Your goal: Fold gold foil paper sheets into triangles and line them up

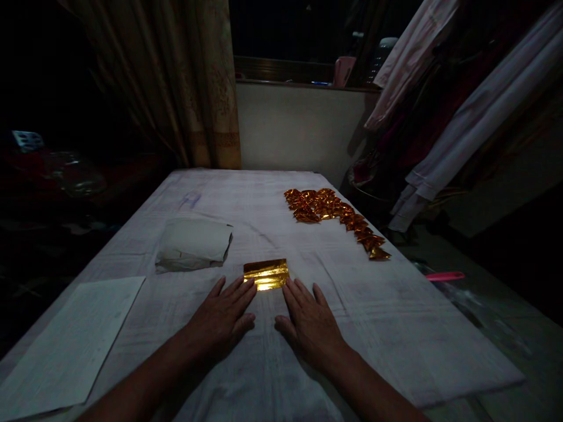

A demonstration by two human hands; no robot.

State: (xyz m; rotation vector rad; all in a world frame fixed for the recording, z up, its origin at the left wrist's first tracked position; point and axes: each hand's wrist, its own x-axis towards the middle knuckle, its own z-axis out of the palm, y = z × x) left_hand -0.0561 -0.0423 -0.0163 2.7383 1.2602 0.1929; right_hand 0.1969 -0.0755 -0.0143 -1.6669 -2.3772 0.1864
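White cloth is covering the tabletop (396, 328), and both hands are lying flat on it, palms down, nearest the camera. Left hand (222, 319): fingers stretched out and slightly spread, gripping nothing, tips just touching the near left edge of the gold foil sheet (266, 274). Right hand (310, 322): fingers likewise extended, gripping nothing, tips meeting the sheet's near right corner. Foil sheet is lying flat between and just beyond the two sets of fingertips, creased along its length, reflecting light.

Near left: a plain white paper sheet (70, 346) is resting at the tabletop edge. Beyond it, left of the foil, a white folded packet (193, 245) is sitting well clear of the hands. Farther right, a row of folded gold foil pieces (334, 217) is running diagonally toward the right edge. Nothing is lying between hands and foil.

Beyond the tabletop: a curtain (193, 88), hanging garments (461, 117). A faint blue mark (190, 200) is showing on the cloth, unreadable.
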